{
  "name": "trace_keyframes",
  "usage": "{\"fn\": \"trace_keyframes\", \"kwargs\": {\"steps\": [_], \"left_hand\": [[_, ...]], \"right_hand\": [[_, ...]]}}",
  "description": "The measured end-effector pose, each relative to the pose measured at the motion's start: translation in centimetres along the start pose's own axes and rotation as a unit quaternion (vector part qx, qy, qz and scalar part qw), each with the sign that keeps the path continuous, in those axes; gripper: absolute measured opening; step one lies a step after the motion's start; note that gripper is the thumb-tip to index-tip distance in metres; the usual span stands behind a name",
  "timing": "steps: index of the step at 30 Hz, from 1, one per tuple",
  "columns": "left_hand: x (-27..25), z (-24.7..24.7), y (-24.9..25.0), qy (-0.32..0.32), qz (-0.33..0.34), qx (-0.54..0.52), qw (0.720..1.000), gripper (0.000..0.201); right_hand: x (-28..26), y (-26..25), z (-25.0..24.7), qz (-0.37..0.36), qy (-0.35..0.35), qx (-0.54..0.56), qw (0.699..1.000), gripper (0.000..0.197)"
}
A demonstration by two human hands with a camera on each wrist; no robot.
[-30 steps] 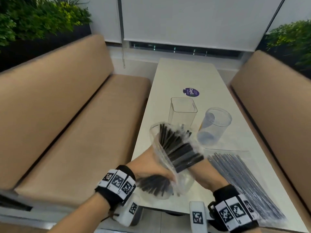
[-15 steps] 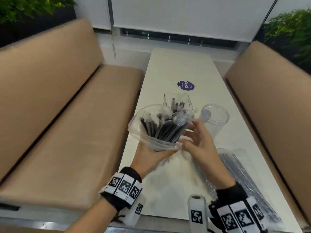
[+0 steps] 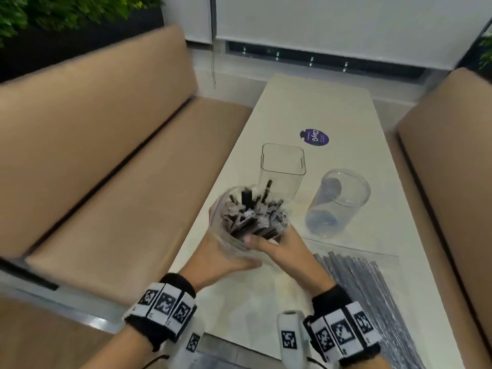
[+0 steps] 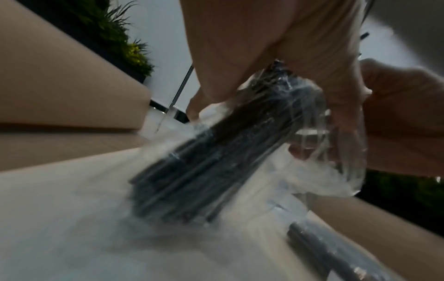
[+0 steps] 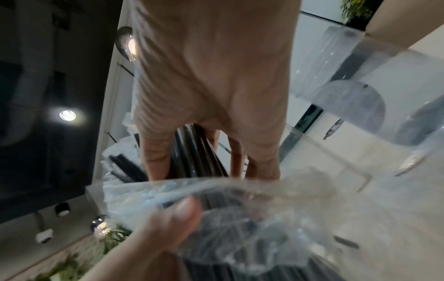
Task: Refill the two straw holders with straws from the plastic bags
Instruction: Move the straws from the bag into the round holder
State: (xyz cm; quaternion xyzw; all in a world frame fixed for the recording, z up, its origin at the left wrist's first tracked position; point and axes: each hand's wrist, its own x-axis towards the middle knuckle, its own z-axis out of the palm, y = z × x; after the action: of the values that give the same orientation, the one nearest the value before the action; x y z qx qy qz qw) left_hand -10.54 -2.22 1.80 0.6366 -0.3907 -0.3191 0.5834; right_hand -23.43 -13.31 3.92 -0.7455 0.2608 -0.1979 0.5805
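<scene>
On the pale table (image 3: pixel 332 107) between two tan benches, the left hand (image 3: pixel 221 258) grips an open bag of black straws (image 3: pixel 250 217) near the front edge, the right hand (image 3: pixel 283 249) closing its fingers (image 5: pixel 153 152) round some straws inside, while beyond stand the square holder (image 3: pixel 282 169) and round holder (image 3: pixel 338 203), both unfilled.

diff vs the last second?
The bag of black straws, lying tilted across both hands a second ago, now stands mouth-up in the left hand. The right hand has reached into its mouth and grips straws. Both holders, square and round, stay empty; the second bag is untouched.
</scene>
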Motion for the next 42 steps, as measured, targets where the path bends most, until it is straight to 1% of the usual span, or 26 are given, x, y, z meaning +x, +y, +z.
{"fn": "trace_keyframes", "kwargs": {"steps": [1,3,5,8,9,12,15,19,21,24,27,30,32,34,36,40,41,42], "left_hand": [[0.4,0.2,0.2,0.015,0.008,0.001,1.0,0.086],[1.1,0.3,0.2,0.024,-0.009,0.002,1.0,0.065],[1.3,-0.2,0.2,0.011,-0.038,-0.023,0.999,0.056],[1.5,-1.0,0.8,-0.019,-0.089,-0.019,0.996,0.038],[1.5,-1.2,1.1,-0.029,-0.1,-0.021,0.994,0.034],[2.1,-1.8,1.2,-0.038,-0.117,-0.024,0.992,0.032],[2.6,-2.0,1.0,-0.051,-0.136,-0.036,0.989,0.024],[3.0,-2.0,1.2,-0.059,-0.133,-0.038,0.989,0.026],[3.3,-1.8,1.2,-0.053,-0.128,-0.04,0.99,0.026],[3.7,-1.5,1.1,-0.046,-0.132,-0.043,0.989,0.028],[4.1,-0.7,1.3,-0.044,-0.127,-0.058,0.989,0.033],[4.5,0.1,1.7,-0.056,-0.114,-0.07,0.989,0.034],[4.6,0.7,2.0,-0.065,-0.106,-0.062,0.99,0.027],[4.7,1.3,2.3,-0.066,-0.097,-0.058,0.991,0.016],[4.7,2.0,2.5,-0.061,-0.084,-0.062,0.993,0.022],[4.7,3.0,2.7,-0.04,-0.067,-0.074,0.994,0.025],[4.6,3.1,2.6,-0.032,-0.064,-0.081,0.994,0.029],[4.4,3.2,2.5,-0.024,-0.066,-0.086,0.994,0.032]], "right_hand": [[0.1,-0.4,0.2,-0.007,0.01,0.009,1.0,0.047],[0.2,-0.6,0.4,-0.018,0.043,0.009,0.999,0.046],[0.4,-0.5,0.7,-0.026,0.086,0.011,0.996,0.043],[1.2,-0.7,1.4,-0.038,0.142,0.025,0.989,0.042],[1.3,-0.9,1.7,-0.04,0.149,0.031,0.988,0.04],[1.7,-1.6,2.2,-0.042,0.154,0.028,0.987,0.028],[1.9,-1.0,1.9,-0.038,0.166,0.01,0.985,0.019],[2.0,-0.4,1.4,-0.023,0.208,0.001,0.978,0.008],[2.2,-0.9,0.6,-0.032,0.235,0.014,0.971,0.005],[2.7,-2.5,-0.8,-0.064,0.275,0.069,0.957,0.011],[3.1,-3.6,-1.8,-0.101,0.265,0.076,0.956,0.016],[3.3,-4.8,-3.5,-0.129,0.25,0.06,0.958,0.012],[3.7,-6.5,-5.6,-0.149,0.252,0.057,0.954,0.01],[4.0,-8.9,-8.5,-0.176,0.242,0.054,0.952,0.013],[3.9,-12.2,-11.6,-0.216,0.238,0.036,0.946,0.018],[4.0,-18.6,-18.6,-0.304,0.259,0.087,0.913,0.007],[4.2,-19.5,-20.1,-0.315,0.259,0.093,0.908,0.012],[4.4,-20.1,-21.3,-0.316,0.266,0.078,0.907,0.023]]}}
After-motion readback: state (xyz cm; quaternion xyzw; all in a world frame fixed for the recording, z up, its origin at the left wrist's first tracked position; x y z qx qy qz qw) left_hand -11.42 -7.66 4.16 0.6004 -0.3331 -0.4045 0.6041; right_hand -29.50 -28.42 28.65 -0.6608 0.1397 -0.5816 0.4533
